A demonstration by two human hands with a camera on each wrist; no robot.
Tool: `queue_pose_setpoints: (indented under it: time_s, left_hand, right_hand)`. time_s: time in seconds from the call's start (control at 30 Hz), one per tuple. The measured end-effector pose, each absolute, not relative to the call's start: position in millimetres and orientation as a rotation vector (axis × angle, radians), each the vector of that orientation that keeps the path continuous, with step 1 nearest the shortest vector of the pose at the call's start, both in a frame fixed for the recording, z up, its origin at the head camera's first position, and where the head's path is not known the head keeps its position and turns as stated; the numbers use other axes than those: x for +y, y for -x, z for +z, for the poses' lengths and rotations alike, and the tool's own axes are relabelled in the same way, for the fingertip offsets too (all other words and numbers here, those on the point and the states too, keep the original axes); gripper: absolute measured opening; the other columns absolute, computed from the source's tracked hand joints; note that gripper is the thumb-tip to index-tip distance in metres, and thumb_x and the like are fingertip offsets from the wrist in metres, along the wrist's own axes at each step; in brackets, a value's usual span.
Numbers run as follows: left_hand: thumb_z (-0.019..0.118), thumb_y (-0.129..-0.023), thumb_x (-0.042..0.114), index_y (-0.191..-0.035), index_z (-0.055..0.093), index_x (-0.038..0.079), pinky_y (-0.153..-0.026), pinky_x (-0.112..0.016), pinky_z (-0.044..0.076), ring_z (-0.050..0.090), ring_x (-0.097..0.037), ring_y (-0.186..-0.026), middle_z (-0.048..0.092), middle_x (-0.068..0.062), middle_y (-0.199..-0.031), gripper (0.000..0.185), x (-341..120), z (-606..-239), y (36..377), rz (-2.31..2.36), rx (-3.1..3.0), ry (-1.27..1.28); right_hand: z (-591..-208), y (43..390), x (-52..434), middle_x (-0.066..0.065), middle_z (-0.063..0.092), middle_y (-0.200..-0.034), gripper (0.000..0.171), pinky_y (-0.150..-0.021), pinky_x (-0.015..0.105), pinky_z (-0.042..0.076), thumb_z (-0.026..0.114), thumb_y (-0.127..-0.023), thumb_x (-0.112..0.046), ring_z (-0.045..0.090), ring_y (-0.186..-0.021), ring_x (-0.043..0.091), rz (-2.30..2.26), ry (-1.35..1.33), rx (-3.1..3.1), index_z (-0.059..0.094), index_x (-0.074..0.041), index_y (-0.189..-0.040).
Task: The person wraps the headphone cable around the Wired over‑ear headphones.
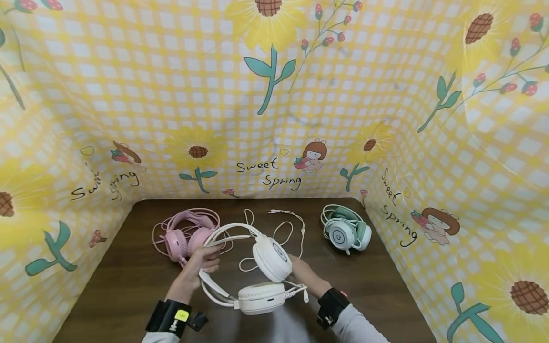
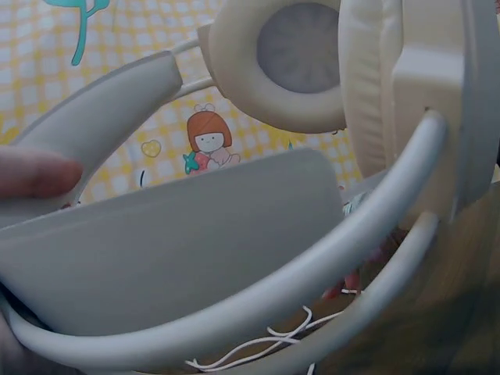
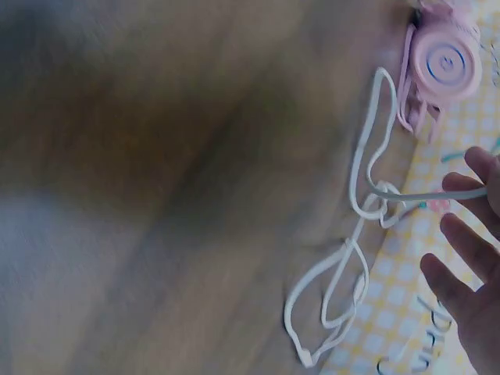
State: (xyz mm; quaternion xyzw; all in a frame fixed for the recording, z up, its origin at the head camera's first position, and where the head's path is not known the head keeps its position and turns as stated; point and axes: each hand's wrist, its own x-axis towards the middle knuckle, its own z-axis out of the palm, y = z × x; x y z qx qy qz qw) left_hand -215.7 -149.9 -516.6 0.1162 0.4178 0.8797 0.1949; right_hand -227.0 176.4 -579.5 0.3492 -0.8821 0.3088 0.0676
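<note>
A dark wooden table (image 1: pixel 128 286) sits inside yellow flowered walls (image 1: pixel 300 95). White headphones (image 1: pixel 257 271) are lifted above its front middle. The left hand (image 1: pixel 201 262) curls around their headband, while the right hand (image 1: pixel 302 271) is behind an ear cup with fingers spread and a thin white cable (image 3: pixel 351 258) across them. Pink headphones (image 1: pixel 186 233) lie behind on the left, green headphones (image 1: pixel 345 231) well apart on the right.

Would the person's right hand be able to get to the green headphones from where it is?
Probably yes: bare table lies between the right hand and the green headphones. But that hand is behind the white headphones, seemingly supporting them.
</note>
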Motion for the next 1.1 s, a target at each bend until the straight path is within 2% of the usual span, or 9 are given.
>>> queue_pose_setpoints:
  time_s: [0.07,0.17,0.33,0.5,0.73,0.97,1.1]
  left_hand:
    - [0.038,-0.101,-0.002,-0.098,0.066,0.014,-0.043,-0.009,0.02,0.019,-0.001,-0.049,0.047,0.011,-0.065,0.032,-151,-519,215,2.453,1.176,-0.35]
    - [0.044,-0.102,0.0,-0.1,0.065,0.016,-0.043,-0.009,0.023,0.024,0.0,-0.049,0.053,0.01,-0.071,0.027,-152,-521,215,2.434,1.246,-0.371]
    - [0.051,-0.103,0.009,-0.092,0.06,0.017,-0.043,-0.01,0.025,0.03,0.003,-0.048,0.047,0.012,-0.065,0.016,-152,-524,215,2.424,1.385,-0.356]
    - [0.048,-0.105,0.015,-0.083,0.051,0.017,-0.044,-0.013,0.019,0.028,0.002,-0.047,0.037,0.013,-0.059,0.022,-153,-528,215,2.463,1.463,-0.289]
    - [0.037,-0.109,0.021,-0.09,0.056,0.018,-0.042,-0.013,0.014,0.017,-0.002,-0.047,0.029,0.01,-0.062,0.027,-153,-531,215,2.53,1.4,-0.27]
    - [0.033,-0.109,0.031,-0.082,0.047,0.014,-0.042,-0.018,0.006,0.002,-0.009,-0.05,0.012,0.003,-0.065,0.035,-153,-529,218,2.568,1.225,-0.31]
    - [0.034,-0.109,0.032,-0.082,0.047,0.014,-0.043,-0.019,0.005,0.001,-0.01,-0.05,0.013,0.004,-0.064,0.035,-151,-530,218,2.562,1.225,-0.314]
  right_hand:
    - [-573,232,181,0.012,0.069,-0.11,0.029,-0.088,0.04,0.053,0.066,-0.089,-0.001,0.066,-0.102,0.026,0.789,-1.097,-2.563,0.066,-0.002,-0.118]
    - [-562,239,189,0.007,0.072,-0.101,0.022,-0.082,0.037,0.055,0.065,-0.09,0.003,0.068,-0.092,0.02,0.774,-1.047,-2.472,0.07,-0.003,-0.11]
    - [-547,241,201,0.002,0.072,-0.093,0.012,-0.073,0.035,0.055,0.067,-0.093,-0.006,0.068,-0.082,0.015,0.776,-0.842,-2.423,0.071,-0.007,-0.105]
    - [-537,234,214,-0.003,0.07,-0.087,0.007,-0.066,0.037,0.054,0.072,-0.091,-0.011,0.067,-0.075,0.014,0.687,-0.75,-2.364,0.072,-0.011,-0.098]
    - [-530,221,232,-0.012,0.06,-0.078,0.009,-0.054,0.026,0.045,0.077,-0.085,-0.014,0.052,-0.062,0.002,0.571,-0.848,-2.354,0.077,-0.015,-0.095]
    - [-514,210,238,-0.013,0.063,-0.082,0.018,-0.054,0.022,0.046,0.08,-0.081,-0.011,0.057,-0.067,0.001,0.469,-0.993,-2.332,0.078,-0.02,-0.096]
    - [-499,201,236,-0.012,0.064,-0.083,0.029,-0.055,0.023,0.047,0.079,-0.076,-0.001,0.06,-0.071,0.004,0.438,-1.042,-2.299,0.078,-0.02,-0.098]
